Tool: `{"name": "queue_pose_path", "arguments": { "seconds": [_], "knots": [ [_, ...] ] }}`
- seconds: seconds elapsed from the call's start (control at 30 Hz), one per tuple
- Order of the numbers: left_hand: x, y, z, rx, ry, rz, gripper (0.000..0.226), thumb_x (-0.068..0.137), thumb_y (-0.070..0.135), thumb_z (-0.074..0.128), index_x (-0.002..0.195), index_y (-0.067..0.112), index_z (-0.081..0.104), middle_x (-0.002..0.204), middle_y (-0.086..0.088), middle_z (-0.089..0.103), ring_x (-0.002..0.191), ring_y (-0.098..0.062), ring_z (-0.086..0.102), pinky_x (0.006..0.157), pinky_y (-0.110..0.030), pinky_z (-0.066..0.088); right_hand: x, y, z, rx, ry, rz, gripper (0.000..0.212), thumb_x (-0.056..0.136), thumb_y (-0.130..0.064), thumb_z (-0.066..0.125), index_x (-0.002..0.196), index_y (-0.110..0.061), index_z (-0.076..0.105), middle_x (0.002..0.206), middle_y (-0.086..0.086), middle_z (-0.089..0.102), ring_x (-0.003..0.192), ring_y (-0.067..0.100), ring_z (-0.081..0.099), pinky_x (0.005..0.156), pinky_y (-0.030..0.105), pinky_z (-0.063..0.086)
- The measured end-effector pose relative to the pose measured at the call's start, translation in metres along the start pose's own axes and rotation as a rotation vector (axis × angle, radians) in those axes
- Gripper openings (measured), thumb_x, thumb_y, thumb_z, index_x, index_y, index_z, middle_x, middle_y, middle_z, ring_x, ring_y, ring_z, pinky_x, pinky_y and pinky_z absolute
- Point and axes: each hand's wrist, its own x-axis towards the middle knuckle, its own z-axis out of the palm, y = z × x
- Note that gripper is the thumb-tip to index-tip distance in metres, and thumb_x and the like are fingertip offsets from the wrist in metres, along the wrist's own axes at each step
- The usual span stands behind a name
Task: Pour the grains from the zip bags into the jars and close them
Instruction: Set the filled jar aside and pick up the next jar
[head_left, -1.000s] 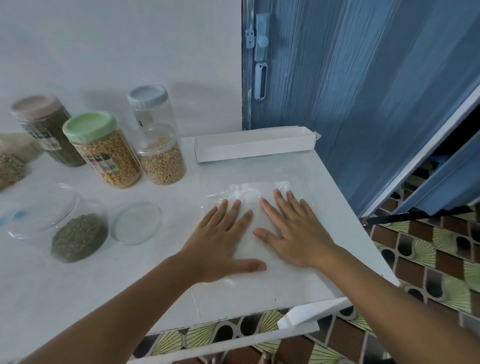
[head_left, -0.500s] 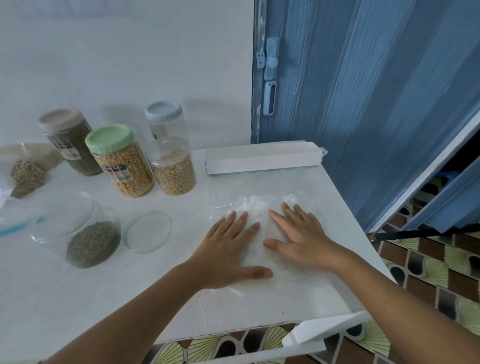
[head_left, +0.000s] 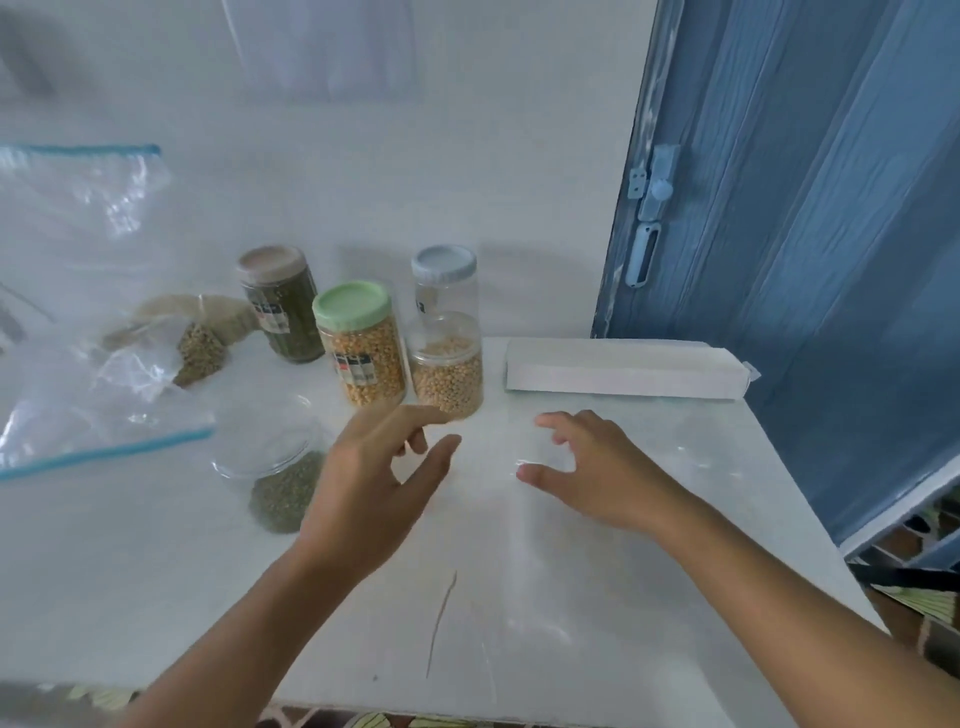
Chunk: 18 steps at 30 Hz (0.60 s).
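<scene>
My hands, left and right, hover loose and holding nothing above the tabletop.
Just left of my left hand stands the open jar of green grains; left of that jar lies a clear zip bag.

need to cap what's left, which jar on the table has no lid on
The low jar of dark green grains nearest the left hand; its mouth is open, the other four are lidded.
</scene>
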Motion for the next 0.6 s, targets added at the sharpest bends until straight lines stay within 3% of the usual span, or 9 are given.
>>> {"name": "queue_pose_path", "arguments": {
  "seconds": [0.1, 0.17, 0.27, 0.33, 0.4, 0.47, 0.6],
  "knots": [
    [-0.01, -0.02, -0.042, 0.166, 0.25, -0.142, 0.042, 0.09, 0.033, 0.08, 0.127, 0.021, 0.065, 0.109, 0.0, 0.053, 0.106, -0.022, 0.049, 0.09, -0.033, 0.041, 0.021, -0.044, 0.023, -0.026, -0.091, -0.07, 0.091, 0.084, -0.073, 0.067, 0.158, -0.032, 0.035, 0.143, -0.003, 0.045, 0.137, 0.017, 0.039, 0.109, 0.039, 0.042],
    [-0.017, -0.035, -0.062, 0.14, 0.317, -0.32, 0.072, 0.078, 0.039, 0.087, 0.139, 0.022, 0.053, 0.129, -0.007, 0.046, 0.125, -0.028, 0.041, 0.105, -0.041, 0.039, 0.037, -0.069, 0.041, -0.086, -0.165, -0.083, 0.105, 0.075, -0.082, 0.068, 0.158, -0.027, 0.033, 0.145, 0.001, 0.042, 0.139, 0.022, 0.038, 0.109, 0.044, 0.043],
    [-0.024, -0.067, -0.075, 0.038, 0.169, -0.608, 0.121, 0.059, 0.068, 0.087, 0.157, 0.029, 0.028, 0.155, -0.002, 0.027, 0.149, -0.024, 0.021, 0.121, -0.045, 0.027, 0.057, -0.096, 0.065, -0.246, -0.245, -0.07, 0.113, 0.061, -0.091, 0.069, 0.144, -0.021, 0.037, 0.139, 0.007, 0.04, 0.131, 0.03, 0.041, 0.099, 0.047, 0.046],
    [-0.028, -0.088, -0.077, -0.051, 0.04, -0.715, 0.143, 0.046, 0.081, 0.085, 0.162, 0.031, 0.017, 0.163, 0.0, 0.025, 0.152, -0.02, 0.022, 0.123, -0.046, 0.028, 0.065, -0.105, 0.077, -0.313, -0.299, -0.05, 0.12, 0.054, -0.092, 0.073, 0.142, -0.019, 0.036, 0.139, 0.008, 0.037, 0.13, 0.032, 0.039, 0.096, 0.048, 0.046],
    [-0.032, -0.105, -0.075, -0.156, 0.002, -0.734, 0.147, 0.042, 0.078, 0.089, 0.161, 0.034, 0.016, 0.162, 0.002, 0.036, 0.144, -0.015, 0.039, 0.117, -0.042, 0.037, 0.07, -0.109, 0.086, -0.353, -0.315, -0.05, 0.121, 0.051, -0.091, 0.075, 0.14, -0.019, 0.038, 0.137, 0.008, 0.036, 0.128, 0.033, 0.039, 0.092, 0.046, 0.045],
    [-0.033, -0.118, -0.072, -0.191, 0.017, -0.706, 0.134, 0.048, 0.064, 0.092, 0.158, 0.034, 0.023, 0.157, 0.003, 0.045, 0.136, -0.011, 0.048, 0.111, -0.037, 0.042, 0.072, -0.111, 0.091, -0.34, -0.292, -0.047, 0.118, 0.053, -0.086, 0.079, 0.142, -0.02, 0.038, 0.137, 0.007, 0.035, 0.129, 0.032, 0.038, 0.09, 0.044, 0.042],
    [-0.028, -0.133, -0.069, -0.237, -0.022, -0.629, 0.124, 0.051, 0.058, 0.092, 0.154, 0.035, 0.027, 0.152, 0.006, 0.049, 0.134, -0.013, 0.05, 0.111, -0.036, 0.043, 0.074, -0.119, 0.089, -0.217, -0.258, -0.053, 0.126, 0.06, -0.07, 0.089, 0.158, -0.022, 0.026, 0.151, 0.005, 0.025, 0.144, 0.029, 0.029, 0.11, 0.045, 0.04]
  ]
}}
